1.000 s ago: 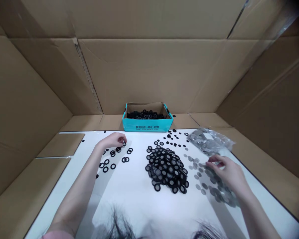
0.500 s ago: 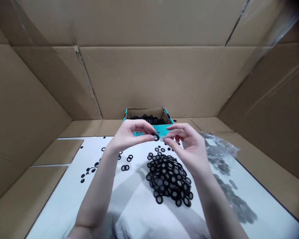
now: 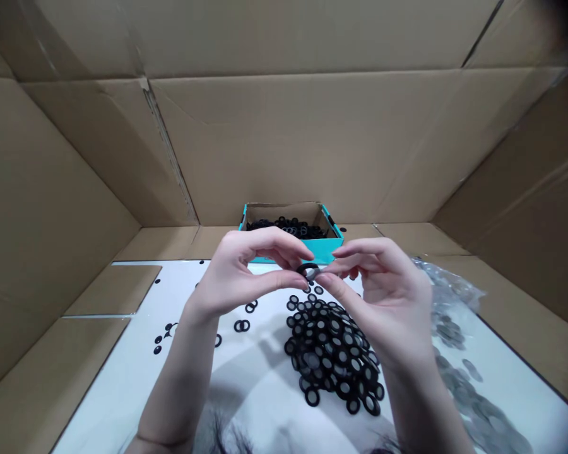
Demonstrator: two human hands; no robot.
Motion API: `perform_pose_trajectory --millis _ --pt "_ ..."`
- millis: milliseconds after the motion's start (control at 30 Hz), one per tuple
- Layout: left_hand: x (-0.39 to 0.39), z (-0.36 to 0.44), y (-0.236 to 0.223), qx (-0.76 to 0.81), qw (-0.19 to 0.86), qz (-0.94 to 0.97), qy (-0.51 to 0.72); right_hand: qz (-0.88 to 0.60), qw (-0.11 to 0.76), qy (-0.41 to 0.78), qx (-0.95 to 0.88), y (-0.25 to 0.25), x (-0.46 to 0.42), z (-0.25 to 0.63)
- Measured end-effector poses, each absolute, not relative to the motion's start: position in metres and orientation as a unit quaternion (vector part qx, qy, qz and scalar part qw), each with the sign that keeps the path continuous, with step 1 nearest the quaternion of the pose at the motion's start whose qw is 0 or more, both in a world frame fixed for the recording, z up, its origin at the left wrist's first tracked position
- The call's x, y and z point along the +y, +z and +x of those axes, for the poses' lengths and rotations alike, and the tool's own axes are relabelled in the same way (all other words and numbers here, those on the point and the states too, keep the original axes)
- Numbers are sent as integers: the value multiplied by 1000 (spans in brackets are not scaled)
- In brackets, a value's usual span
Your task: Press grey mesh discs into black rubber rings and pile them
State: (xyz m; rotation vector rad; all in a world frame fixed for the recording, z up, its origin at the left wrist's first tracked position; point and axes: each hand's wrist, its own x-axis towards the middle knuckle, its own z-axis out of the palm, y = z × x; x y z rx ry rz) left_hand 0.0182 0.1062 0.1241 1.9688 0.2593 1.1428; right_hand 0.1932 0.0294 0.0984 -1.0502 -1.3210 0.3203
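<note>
Open passage: table (image 3: pixel 260 384) strip between loose rings (image 3: pixel 242 326) and pile (image 3: pixel 334 353). Box (image 3: pixel 329 250) blocks forward path at centre. Bag (image 3: pixel 449 284) and discs (image 3: pixel 483 407) obstruct right side. Cardboard walls (image 3: pixel 303 139) bound far side, left and right.

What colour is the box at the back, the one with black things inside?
Bright turquoise on the outside of the box; it shows in the head view.

The bare left forearm (image 3: pixel 175 378) and right forearm (image 3: pixel 426 397) angle forward and inward. Left hand (image 3: pixel 234 274) and right hand (image 3: pixel 388 293) face each other, thumbs (image 3: pixel 279 280) below curled fingers (image 3: pixel 284 238), each grip pinched, thumb tips near one another.
</note>
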Motion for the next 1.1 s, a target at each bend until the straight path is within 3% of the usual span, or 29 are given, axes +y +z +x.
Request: perform_pose_trajectory --millis 433,1100 --pt "103 26 124 82 388 797 456 -467 655 87 -588 98 25 193" --pt "95 29 126 117 381 785 474 -459 640 135 -601 100 24 197"
